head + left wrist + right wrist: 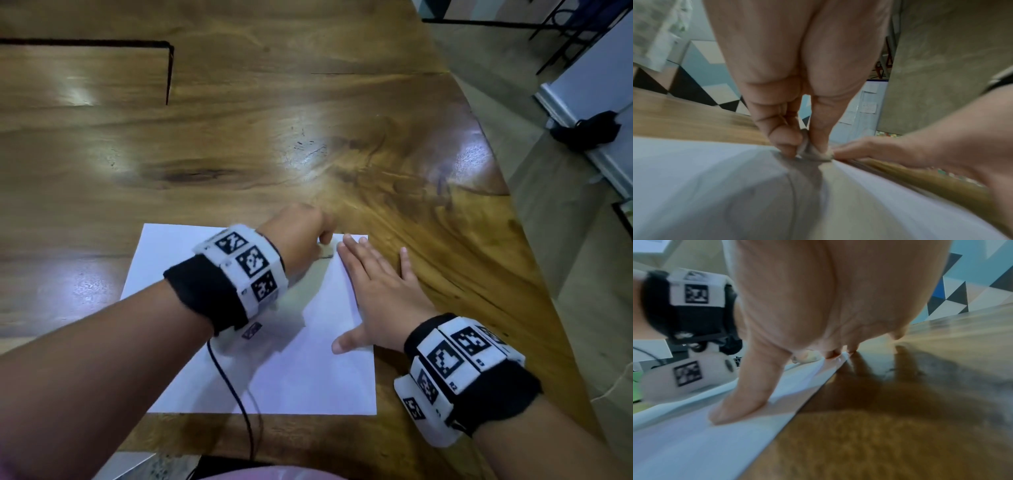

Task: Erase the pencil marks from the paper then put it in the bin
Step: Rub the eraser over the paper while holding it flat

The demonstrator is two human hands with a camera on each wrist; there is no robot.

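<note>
A white sheet of paper (301, 383) lies flat near the front edge of the wooden table (274, 137). My left hand (301, 236) pinches a small greyish eraser (325, 253) and holds it against the paper's far right corner. The left wrist view shows the eraser (812, 152) squeezed between thumb and fingers, touching the sheet (705, 186). My right hand (373, 294) lies flat with spread fingers across the paper's right edge, thumb on the sheet (694, 443), little finger on the wood. I cannot make out any pencil marks. No bin is in view.
A black cable (236, 397) runs from my left wrist band over the paper and off the front edge. The table's right edge (513, 212) curves away to a grey floor with a black object (589, 132). A dark slot (169, 73) cuts the tabletop at far left.
</note>
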